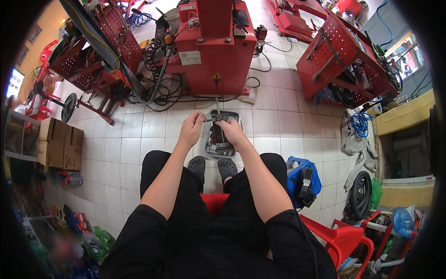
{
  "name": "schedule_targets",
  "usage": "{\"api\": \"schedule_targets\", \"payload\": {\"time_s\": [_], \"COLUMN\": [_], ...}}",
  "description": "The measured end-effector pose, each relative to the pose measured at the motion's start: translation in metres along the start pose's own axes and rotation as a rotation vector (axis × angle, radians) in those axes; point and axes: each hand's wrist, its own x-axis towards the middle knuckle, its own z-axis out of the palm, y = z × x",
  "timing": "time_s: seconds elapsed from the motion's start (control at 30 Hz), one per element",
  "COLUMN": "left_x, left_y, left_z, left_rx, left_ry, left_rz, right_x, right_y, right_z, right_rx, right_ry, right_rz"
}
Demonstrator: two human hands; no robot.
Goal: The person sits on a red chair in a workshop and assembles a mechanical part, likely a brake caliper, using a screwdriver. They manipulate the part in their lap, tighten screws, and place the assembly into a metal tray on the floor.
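In front of my knees I hold a metal tool with a long straight rod and a crosspiece (pixel 218 117). My right hand (pixel 233 132) is closed around its right side. The fingertips of my left hand (pixel 192 129) are pinched at the end of a thin piece that sticks out from the left of the crosspiece. Below lies a rectangular metal tray (pixel 205 144) on the floor, with dark reddish and metal parts in it. The tool's lower part overlaps the tray, so I cannot tell whether they touch.
My feet in dark clogs (pixel 227 168) stand behind the tray. A red machine (pixel 216 69) with cables rises ahead. A perforated red cart (pixel 320 60) stands far right, a blue case (pixel 304 176) right of my knee, cardboard boxes (pixel 60 144) left, a red chair (pixel 344 239) behind right.
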Motion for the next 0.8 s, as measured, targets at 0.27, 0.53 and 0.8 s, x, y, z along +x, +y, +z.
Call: {"api": "schedule_targets", "payload": {"time_s": [0.27,0.53,0.8], "left_x": [-0.004,-0.003,-0.004], "left_y": [0.009,0.012,0.010], "left_z": [0.002,0.002,0.003], "left_rx": [0.027,-0.079,-0.077], "left_ry": [-0.023,0.025,-0.019], "left_rz": [0.002,0.034,0.008], "right_x": [-0.002,0.001,0.000], "right_y": [-0.003,0.000,-0.001], "right_z": [0.000,-0.004,-0.006], "right_rx": [0.032,0.028,0.037], "right_ry": [0.006,0.006,0.000], "right_rz": [-0.043,-0.036,-0.032]}}
